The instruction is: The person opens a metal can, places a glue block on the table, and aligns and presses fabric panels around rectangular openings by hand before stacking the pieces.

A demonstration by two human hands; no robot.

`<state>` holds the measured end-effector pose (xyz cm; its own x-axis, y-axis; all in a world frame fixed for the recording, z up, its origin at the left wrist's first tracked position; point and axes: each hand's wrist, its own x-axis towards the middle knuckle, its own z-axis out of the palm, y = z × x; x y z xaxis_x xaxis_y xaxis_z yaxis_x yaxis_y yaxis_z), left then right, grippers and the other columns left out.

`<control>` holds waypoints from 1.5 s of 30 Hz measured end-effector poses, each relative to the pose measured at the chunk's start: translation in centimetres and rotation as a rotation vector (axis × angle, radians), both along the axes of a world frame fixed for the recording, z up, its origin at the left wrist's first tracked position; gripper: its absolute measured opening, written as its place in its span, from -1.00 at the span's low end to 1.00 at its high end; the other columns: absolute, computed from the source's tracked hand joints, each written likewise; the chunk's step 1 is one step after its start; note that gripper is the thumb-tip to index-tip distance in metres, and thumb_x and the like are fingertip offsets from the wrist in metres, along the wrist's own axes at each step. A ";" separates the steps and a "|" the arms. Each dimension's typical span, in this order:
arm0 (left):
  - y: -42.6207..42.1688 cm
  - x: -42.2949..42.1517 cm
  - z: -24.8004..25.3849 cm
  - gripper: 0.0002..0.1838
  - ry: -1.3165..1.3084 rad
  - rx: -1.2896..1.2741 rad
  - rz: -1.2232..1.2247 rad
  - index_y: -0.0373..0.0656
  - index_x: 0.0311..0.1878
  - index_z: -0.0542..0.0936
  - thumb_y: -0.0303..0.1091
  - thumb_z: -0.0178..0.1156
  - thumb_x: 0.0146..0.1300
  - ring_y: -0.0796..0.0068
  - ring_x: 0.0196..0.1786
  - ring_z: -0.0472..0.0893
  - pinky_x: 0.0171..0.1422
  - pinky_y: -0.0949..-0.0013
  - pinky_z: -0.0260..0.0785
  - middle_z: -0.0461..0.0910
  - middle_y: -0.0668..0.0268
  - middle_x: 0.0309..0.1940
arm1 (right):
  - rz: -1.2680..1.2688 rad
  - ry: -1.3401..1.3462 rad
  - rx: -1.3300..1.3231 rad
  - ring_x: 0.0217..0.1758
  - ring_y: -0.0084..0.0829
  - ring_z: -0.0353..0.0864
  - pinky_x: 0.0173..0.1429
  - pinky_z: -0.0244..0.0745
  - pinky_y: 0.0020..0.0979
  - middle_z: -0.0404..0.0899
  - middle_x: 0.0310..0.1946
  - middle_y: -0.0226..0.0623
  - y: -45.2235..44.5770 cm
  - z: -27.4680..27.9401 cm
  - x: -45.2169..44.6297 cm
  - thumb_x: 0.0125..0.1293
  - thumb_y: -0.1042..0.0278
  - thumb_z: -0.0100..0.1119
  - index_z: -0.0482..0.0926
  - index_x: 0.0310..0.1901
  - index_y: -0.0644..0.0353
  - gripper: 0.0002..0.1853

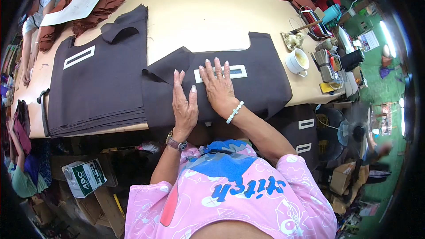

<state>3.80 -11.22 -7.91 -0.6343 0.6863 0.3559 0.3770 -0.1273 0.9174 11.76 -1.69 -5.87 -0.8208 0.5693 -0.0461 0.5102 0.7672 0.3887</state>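
Observation:
My right hand (218, 89) lies flat with fingers spread, its fingertips on a white rectangular frame-shaped patch (239, 71) on a dark fabric panel (265, 84). My left hand (185, 108) stands on its edge on the same panel, left of the patch, fingers stretched out and thumb apart, holding nothing. Near it, a corner of the dark cloth (161, 68) is folded over. To the left sits a stack of dark fabric panels (102, 88), the top one bearing a similar white patch (79, 57).
A white cup (297, 61) with pale liquid stands right of the panel, near a notebook stack (324, 65). Brown cloth (99, 13) and a paper sheet (84, 0) lie at the far left. Another person's arm (27, 57) rests at the table's left side.

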 end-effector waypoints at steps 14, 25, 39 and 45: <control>0.0 0.1 0.2 -0.42 -0.012 0.003 0.030 -0.36 0.36 0.06 -0.35 -0.08 0.33 0.03 0.31 0.27 0.38 0.20 0.06 0.26 -0.11 0.25 | 0.131 0.093 -0.107 0.47 0.01 -0.13 0.44 -0.34 0.15 -0.01 0.41 -0.17 0.4 0.1 0.8 0.31 0.25 -0.12 0.05 0.40 -0.14 -0.39; 0.1 0.1 -0.2 -0.44 0.005 -0.039 0.032 -0.32 0.38 0.05 -0.38 -0.12 0.36 0.15 0.32 0.27 0.39 0.24 0.05 0.26 -0.08 0.26 | 0.184 0.248 -0.725 0.46 0.17 -0.18 0.36 -0.26 0.29 -0.10 0.42 -0.01 3.2 3.2 4.4 0.12 0.62 -0.16 0.37 0.24 -0.11 -0.38; 0.0 -4.3 0.5 -0.27 0.636 -0.331 0.271 -0.36 0.31 0.17 -0.37 0.22 0.08 -0.08 0.34 0.17 0.42 0.11 0.01 0.20 -0.09 0.27 | -0.477 0.560 -0.130 0.27 -0.07 0.26 0.28 0.12 0.11 0.27 0.23 -0.05 13.7 0.2 17.0 0.21 0.22 0.08 0.05 0.35 0.25 -0.29; 0.3 -7.0 -0.6 -0.30 0.751 -0.504 0.345 -0.37 0.28 0.21 -0.26 0.21 0.12 -0.10 0.34 0.16 0.40 0.06 0.02 0.20 -0.09 0.28 | -0.533 0.590 -0.189 0.18 -0.10 0.35 0.23 0.19 0.03 0.39 0.10 -0.08 14.6 0.2 16.3 0.22 0.23 0.09 0.06 0.34 0.26 -0.29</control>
